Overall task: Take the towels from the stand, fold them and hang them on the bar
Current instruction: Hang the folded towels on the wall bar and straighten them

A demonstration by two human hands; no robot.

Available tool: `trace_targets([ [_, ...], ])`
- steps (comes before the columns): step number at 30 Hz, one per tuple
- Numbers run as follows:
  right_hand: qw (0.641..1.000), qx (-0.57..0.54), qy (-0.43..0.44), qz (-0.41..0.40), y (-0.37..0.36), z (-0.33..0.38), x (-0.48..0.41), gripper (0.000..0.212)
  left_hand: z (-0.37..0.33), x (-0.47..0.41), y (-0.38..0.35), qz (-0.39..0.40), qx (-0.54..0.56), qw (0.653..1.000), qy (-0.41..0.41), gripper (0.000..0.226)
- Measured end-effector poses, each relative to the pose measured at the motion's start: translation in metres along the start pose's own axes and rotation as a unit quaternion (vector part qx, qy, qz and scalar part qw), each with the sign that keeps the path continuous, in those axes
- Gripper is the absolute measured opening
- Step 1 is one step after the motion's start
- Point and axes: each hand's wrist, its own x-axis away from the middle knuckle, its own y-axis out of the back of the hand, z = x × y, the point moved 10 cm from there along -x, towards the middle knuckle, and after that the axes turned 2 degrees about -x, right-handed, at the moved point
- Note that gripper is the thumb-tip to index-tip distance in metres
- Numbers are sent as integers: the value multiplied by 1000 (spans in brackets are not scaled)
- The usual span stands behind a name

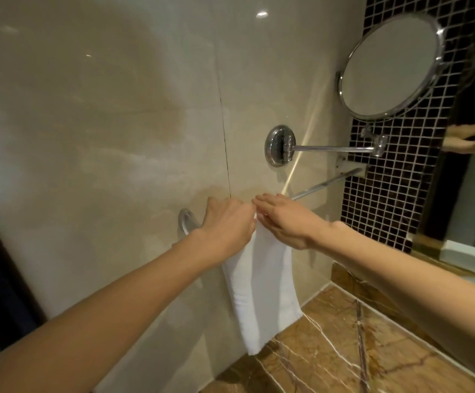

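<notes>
Risk, left side: the left hand [225, 222] has its fingers curled over the top of the white towel [264, 293] where it crosses the towel bar [325, 184], just beside the bar's left wall mount [186, 221]. If that hold lets go before the drape is balanced, the heavier side would likely drag the towel off towards the marble counter [344, 350]. Risk, right side: the right hand [284, 222] lies on the same top edge with fingers straight, pressing rather than clasping, so a sideways smoothing stroke could skew or bunch the folds. Condition of item: the towel is folded lengthwise into a narrow strip and hangs from the bar against the wall, its lower end near the counter. One vertical crease shows, and the bottom edge sits slightly slanted. The rear half is hidden, so evenness of drape cannot be confirmed.
</notes>
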Motion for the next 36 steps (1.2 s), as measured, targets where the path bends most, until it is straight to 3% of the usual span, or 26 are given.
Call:
trace_targets([
  [3,1000,-17,3,-2,5,3,7,37,-8,7,17,-56,34,998,2,26],
  [8,999,-32,-24,-6,8,-2,21,50,-20,34,33,-130,115,984,-27,28],
  [14,999,-36,-17,5,0,9,36,54,-41,88,28,-216,293,928,-78,18],
  [18,999,-31,-24,4,0,14,38,55,-42,126,-29,-163,418,894,0,18],
  [22,999,-31,-17,1,2,22,34,50,-34,174,-140,-11,506,834,219,24],
  [25,999,-39,-23,1,5,24,26,40,-39,206,-209,94,528,784,314,40],
  [27,998,-48,-36,-10,7,22,22,34,-45,214,-232,125,526,774,329,45],
  [32,997,-43,-56,-34,13,19,12,33,-55,208,-262,107,531,771,335,37],
  [36,997,-23,-53,-53,17,23,5,30,-71,205,-284,132,574,732,341,38],
])
